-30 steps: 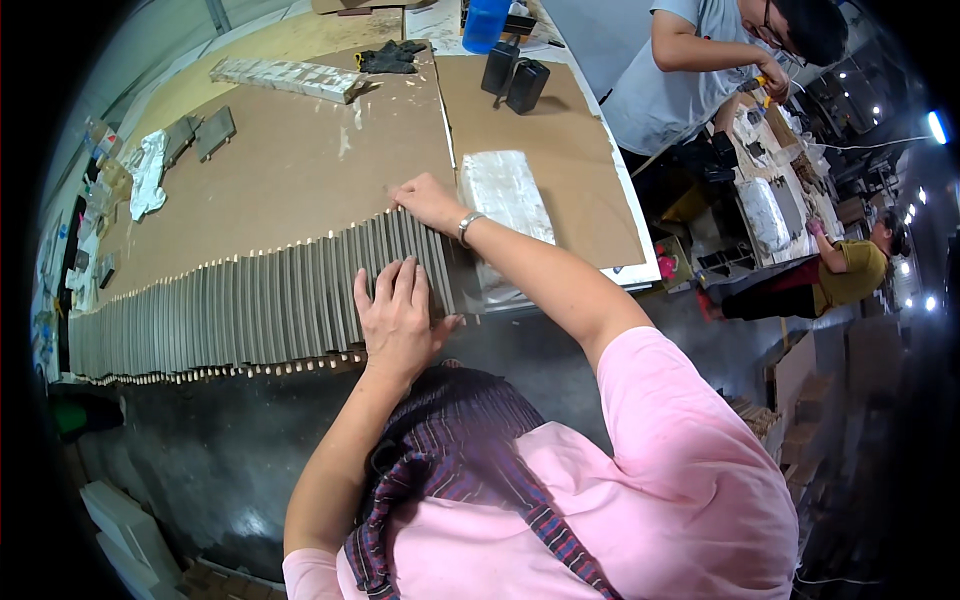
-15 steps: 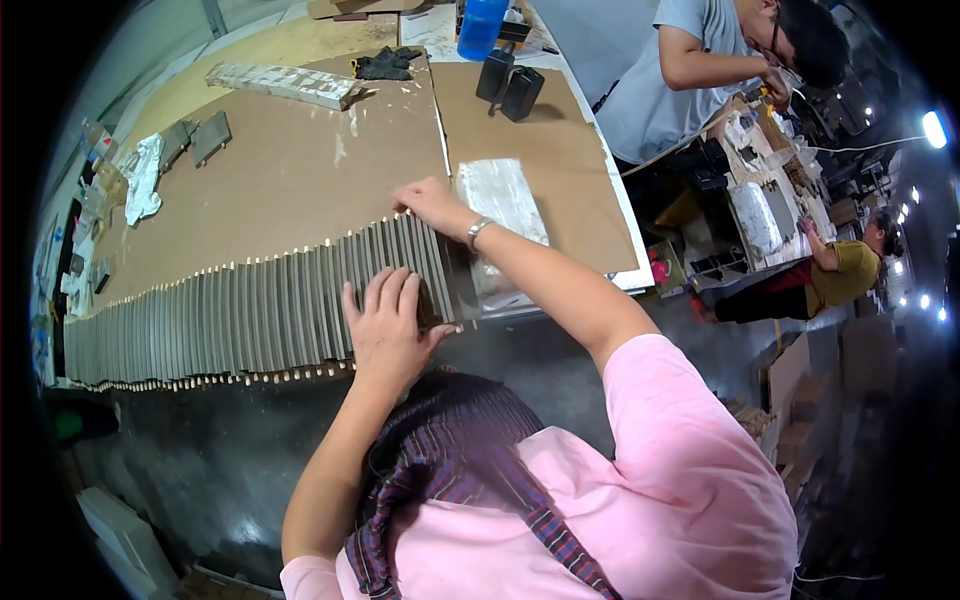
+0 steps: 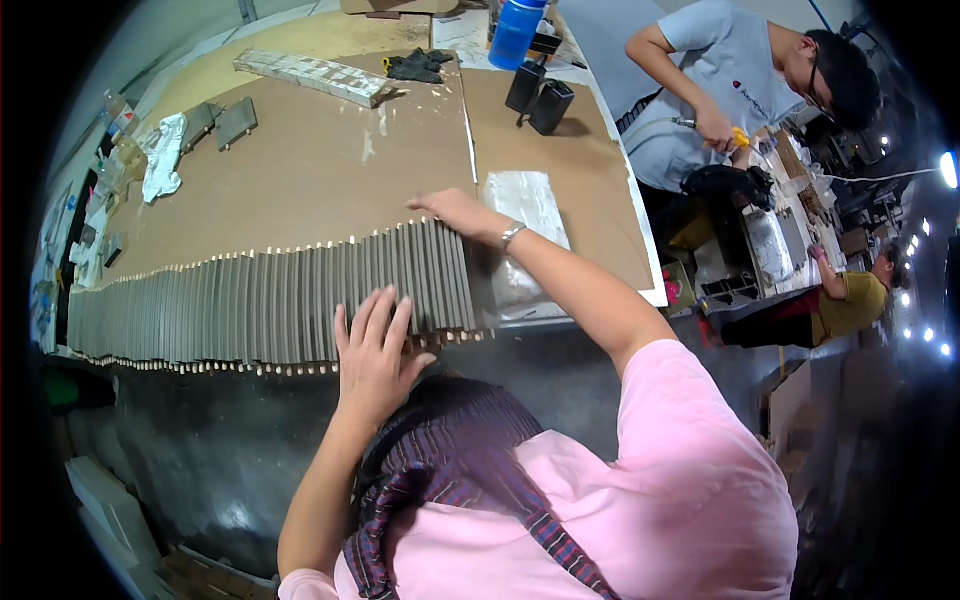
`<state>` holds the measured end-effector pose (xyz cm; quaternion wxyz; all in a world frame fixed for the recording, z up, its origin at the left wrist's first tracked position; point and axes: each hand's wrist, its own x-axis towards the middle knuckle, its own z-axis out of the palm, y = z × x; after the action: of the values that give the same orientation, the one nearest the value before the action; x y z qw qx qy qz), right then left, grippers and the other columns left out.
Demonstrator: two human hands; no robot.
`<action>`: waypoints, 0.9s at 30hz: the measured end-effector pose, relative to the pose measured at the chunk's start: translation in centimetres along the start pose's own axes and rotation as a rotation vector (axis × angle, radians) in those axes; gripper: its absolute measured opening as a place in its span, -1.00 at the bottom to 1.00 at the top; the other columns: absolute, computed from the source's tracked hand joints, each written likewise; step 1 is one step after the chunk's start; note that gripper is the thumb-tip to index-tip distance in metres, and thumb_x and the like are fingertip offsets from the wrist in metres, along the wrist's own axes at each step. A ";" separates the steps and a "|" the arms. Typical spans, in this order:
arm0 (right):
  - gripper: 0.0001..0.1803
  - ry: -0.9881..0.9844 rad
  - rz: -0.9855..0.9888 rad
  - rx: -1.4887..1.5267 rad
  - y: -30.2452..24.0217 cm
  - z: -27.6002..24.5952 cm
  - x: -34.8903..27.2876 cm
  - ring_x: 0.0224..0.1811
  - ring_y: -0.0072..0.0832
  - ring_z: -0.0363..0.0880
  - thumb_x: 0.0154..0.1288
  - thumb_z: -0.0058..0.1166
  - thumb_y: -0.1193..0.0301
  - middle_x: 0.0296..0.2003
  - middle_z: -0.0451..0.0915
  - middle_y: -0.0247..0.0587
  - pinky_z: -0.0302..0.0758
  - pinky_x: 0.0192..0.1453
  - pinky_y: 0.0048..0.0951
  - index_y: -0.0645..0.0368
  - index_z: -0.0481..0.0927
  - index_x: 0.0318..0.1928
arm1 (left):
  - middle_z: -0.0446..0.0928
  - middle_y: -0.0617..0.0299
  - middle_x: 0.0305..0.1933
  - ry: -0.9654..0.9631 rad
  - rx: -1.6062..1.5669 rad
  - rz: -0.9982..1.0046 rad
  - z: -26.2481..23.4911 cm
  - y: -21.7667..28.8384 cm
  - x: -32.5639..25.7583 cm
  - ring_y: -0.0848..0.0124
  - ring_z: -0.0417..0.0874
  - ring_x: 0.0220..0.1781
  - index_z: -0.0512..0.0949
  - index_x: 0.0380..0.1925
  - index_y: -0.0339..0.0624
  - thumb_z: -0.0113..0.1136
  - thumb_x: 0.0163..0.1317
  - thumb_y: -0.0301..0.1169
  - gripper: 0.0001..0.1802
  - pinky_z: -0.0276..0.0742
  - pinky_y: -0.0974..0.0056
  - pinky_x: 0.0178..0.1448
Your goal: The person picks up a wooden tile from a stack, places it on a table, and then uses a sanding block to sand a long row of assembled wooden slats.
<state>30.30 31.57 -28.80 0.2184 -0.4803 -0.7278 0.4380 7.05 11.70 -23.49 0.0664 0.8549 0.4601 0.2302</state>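
Observation:
A long row of grey-brown flat strips (image 3: 225, 315), packed side by side on edge with pale peg-like tips at both ends, runs along the table's near edge. My left hand (image 3: 375, 350) rests on the row's near edge, right of its middle, fingers spread. At the far edge near the right end, my right hand (image 3: 458, 212) lies against the pale tips, its fingers stretched leftward and partly hidden. Neither hand has lifted a strip. Just right of the row lies a white wrapped slab (image 3: 530, 215).
On the brown-covered table (image 3: 330, 180) are a whitish bar (image 3: 310, 78), dark gloves (image 3: 418, 66), two black boxy objects (image 3: 548, 107), a blue bottle (image 3: 518, 35), small grey plates (image 3: 236, 123) and a white cloth (image 3: 163, 160). Two other people work at a bench to the right.
My left hand has slid back toward the row's near edge. My right hand stays at the far edge with its fingers reaching further left. The strips at the right end stand more evenly.

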 end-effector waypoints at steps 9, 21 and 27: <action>-0.25 -0.390 0.114 0.322 -0.6 -0.5 3.8 0.37 -0.35 0.40 0.53 -0.25 -0.14 0.28 0.49 -0.04 0.24 0.47 -0.37 0.32 0.50 0.25 | 0.62 -0.06 -0.07 0.227 -0.115 -0.209 -1.0 -3.8 -11.8 0.04 0.66 -0.12 0.55 0.09 -0.31 0.34 0.07 -0.54 -0.49 0.60 0.13 -0.03; -0.48 -0.643 0.177 0.117 -2.1 -0.1 4.1 0.37 -0.47 0.33 0.55 -0.22 0.15 0.34 0.44 -0.27 0.16 0.47 -0.47 0.13 0.46 0.34 | 0.64 0.09 -0.13 -0.262 -1.584 -1.043 1.5 -0.1 -5.0 0.38 0.69 -0.09 0.52 -0.05 -0.49 0.27 0.32 -0.45 -0.68 0.57 0.39 -0.01; -0.49 -0.581 0.246 0.202 -4.2 0.2 2.8 0.06 -0.60 0.48 0.53 -0.19 0.12 0.08 0.60 -0.31 0.36 0.23 -0.52 0.19 0.56 0.23 | 0.64 0.11 -0.35 0.011 -1.767 -1.247 2.8 0.6 -4.5 0.30 0.71 -0.17 0.57 -0.30 -0.42 0.25 0.34 -0.34 -0.73 0.60 0.28 -0.01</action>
<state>26.77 33.29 -25.65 -0.0062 -0.3956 -0.6490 0.6498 6.66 7.95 -27.24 0.7628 0.1189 0.4857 0.4099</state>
